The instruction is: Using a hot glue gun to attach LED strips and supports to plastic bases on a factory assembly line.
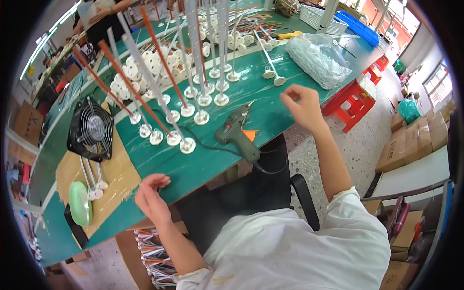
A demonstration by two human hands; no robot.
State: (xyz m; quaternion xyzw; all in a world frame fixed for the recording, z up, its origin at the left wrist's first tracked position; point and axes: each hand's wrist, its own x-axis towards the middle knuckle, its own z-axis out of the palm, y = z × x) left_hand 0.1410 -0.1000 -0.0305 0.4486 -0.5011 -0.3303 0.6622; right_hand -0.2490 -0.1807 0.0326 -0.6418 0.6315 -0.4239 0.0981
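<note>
My left hand [153, 197] hovers at the table's near edge, its fingers loosely bent and holding nothing. Past the right side of the table edge, my right hand [304, 105] is raised with fingers curved and nothing visible between them. Between the hands lies a dark green glue gun [237, 133], its nozzle pointing away and its cord trailing left. An orange flap [250, 135] shows beside its handle. Several thin rods on round white bases stand upright to the left of it, some white [159, 92], some orange-brown [162, 48].
A black fan [92, 128] stands at left, near a green oval case [80, 203] on brown cardboard [123, 166]. White discs [137, 72] and loose rods are piled behind. A plastic bag [319, 58] lies at right, above red stools [350, 104]. A black chair [299, 193] stands against the table.
</note>
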